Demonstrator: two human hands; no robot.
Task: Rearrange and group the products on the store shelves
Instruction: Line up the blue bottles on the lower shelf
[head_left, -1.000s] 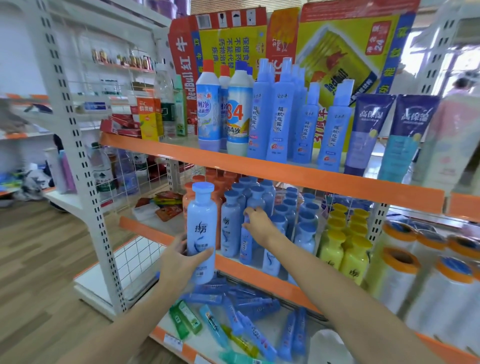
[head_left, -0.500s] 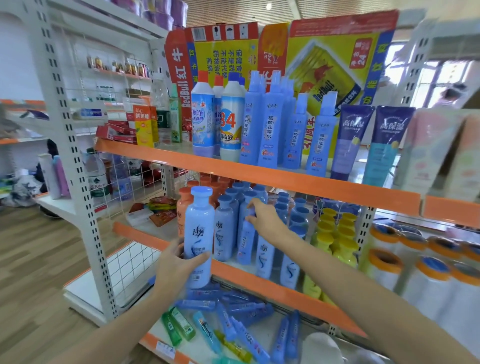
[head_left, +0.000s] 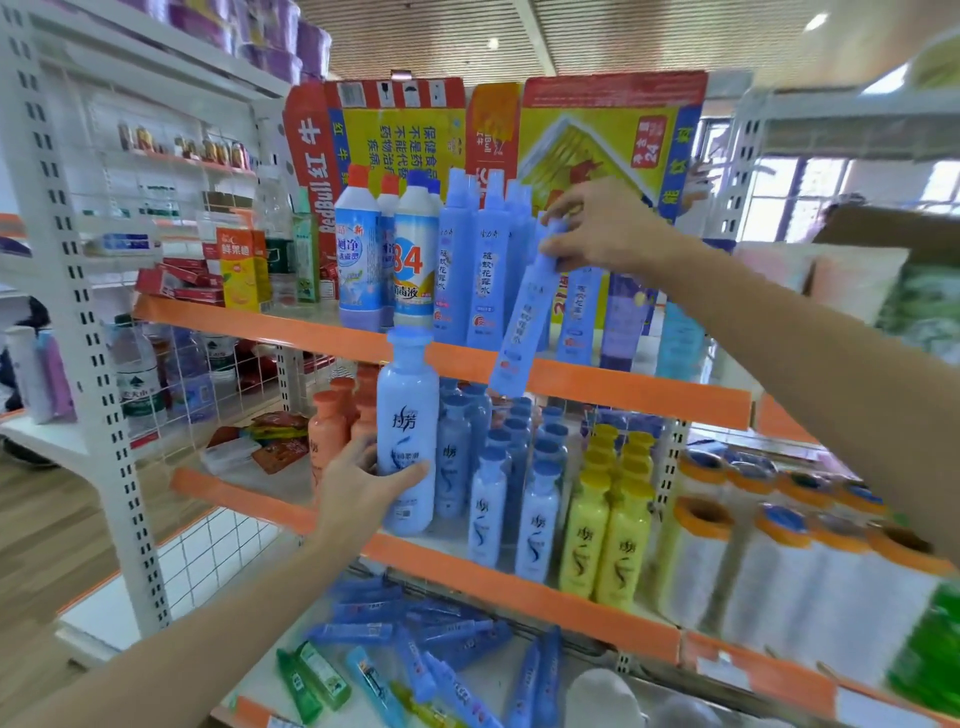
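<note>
Both hands (head_left: 363, 488) (head_left: 602, 228) curled, gripping.

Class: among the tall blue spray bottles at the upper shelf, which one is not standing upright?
The tall blue spray bottle pinched at its cap by the right hand. It hangs tilted in front of the upper shelf, while the others stand upright on it.

The left hand (head_left: 363, 483) grips a light blue shampoo bottle (head_left: 408, 441) upright at the near edge of the middle shelf (head_left: 519, 582), beside orange bottles (head_left: 332, 436). The right hand (head_left: 597, 228) holds a tall blue bottle (head_left: 524, 312) by its top, tilted before the upper shelf (head_left: 623, 389). Blue tubes (head_left: 415, 634) lie scattered on the bottom shelf.
</note>
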